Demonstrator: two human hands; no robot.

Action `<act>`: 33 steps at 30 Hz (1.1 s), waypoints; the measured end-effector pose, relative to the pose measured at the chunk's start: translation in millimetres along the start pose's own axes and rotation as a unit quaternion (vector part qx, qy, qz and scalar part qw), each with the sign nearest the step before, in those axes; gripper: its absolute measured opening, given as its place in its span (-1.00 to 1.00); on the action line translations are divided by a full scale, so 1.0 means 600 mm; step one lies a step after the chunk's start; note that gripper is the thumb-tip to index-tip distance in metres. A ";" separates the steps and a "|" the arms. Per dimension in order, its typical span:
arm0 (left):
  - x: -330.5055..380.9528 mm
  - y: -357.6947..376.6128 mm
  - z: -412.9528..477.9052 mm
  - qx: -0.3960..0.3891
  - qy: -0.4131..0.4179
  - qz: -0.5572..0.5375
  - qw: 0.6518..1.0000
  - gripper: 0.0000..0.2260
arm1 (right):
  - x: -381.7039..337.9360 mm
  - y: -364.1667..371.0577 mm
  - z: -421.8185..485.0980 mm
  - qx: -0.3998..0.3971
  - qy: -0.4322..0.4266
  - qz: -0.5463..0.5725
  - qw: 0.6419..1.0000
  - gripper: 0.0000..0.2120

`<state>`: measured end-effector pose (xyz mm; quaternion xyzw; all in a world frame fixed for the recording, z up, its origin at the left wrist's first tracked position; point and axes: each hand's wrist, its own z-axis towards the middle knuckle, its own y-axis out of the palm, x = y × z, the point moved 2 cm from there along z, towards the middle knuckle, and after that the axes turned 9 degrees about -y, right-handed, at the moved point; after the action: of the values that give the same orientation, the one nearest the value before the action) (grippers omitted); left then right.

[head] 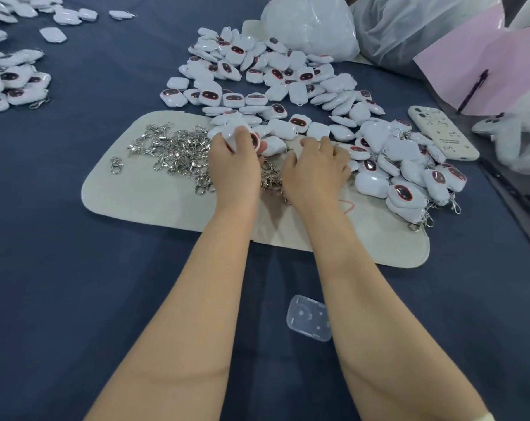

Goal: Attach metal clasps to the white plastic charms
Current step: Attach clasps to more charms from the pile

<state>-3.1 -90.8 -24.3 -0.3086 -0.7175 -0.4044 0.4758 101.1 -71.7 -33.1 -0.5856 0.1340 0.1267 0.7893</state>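
Got the charm (pixel 237 136) at the far mat (pixel 142 196) edge, left hand (pixel 234 165) clamped round it, right hand (pixel 315 168) curled over the clasps (pixel 178 150), can't tell if it's got one, so I'd tease a single one clear of the tangle before hooking.

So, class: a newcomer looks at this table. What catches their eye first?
A big heap of white charms spreads across the far middle of the blue table. Nearer, silver clasps lie tangled on a beige mat, and the left hand holds one charm above it.
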 end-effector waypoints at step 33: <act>0.004 0.002 -0.010 -0.037 -0.018 -0.024 0.999 -0.93 | 0.032 -0.018 0.001 -0.040 0.005 0.003 0.999 -0.75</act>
<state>-0.4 -95.1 -20.3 -0.3157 -0.7180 -0.4361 0.4412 123.2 -73.4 -30.3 -0.6169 0.1342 0.1311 0.7644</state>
